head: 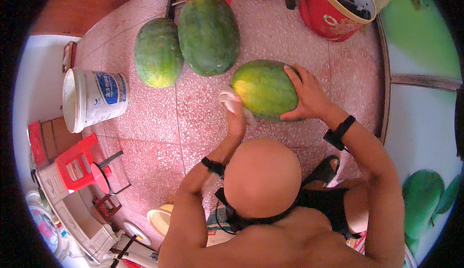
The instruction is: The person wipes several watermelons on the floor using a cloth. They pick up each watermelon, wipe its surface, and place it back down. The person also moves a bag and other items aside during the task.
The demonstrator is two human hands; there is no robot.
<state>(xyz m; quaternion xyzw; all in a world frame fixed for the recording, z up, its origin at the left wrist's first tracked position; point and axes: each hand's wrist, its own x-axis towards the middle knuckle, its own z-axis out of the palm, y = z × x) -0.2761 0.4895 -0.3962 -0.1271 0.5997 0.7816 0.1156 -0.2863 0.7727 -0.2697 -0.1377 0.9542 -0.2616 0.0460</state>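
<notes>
A green watermelon (270, 90) with a yellow patch at its left end lies on its side on the speckled floor. Fingers spread, my right hand (311, 95) is pressed against its right end. Bunched in my left hand (236, 121) is a whitish cloth (227, 96), at the melon's yellow end. Whether the cloth touches the rind there is hard to tell. Beyond, to the upper left, a large dark green watermelon (209, 35) rests beside a smaller, lighter one (158, 54). Both of my wrists carry black straps.
A lidded white plastic bucket (98, 99) bearing writing is at the left. Red plastic stools (78, 162) stand below it. At the upper right is a red bucket (328, 14) filled with dark items, near the painted wall (420, 112). A beige basin (159, 217) sits behind my left arm.
</notes>
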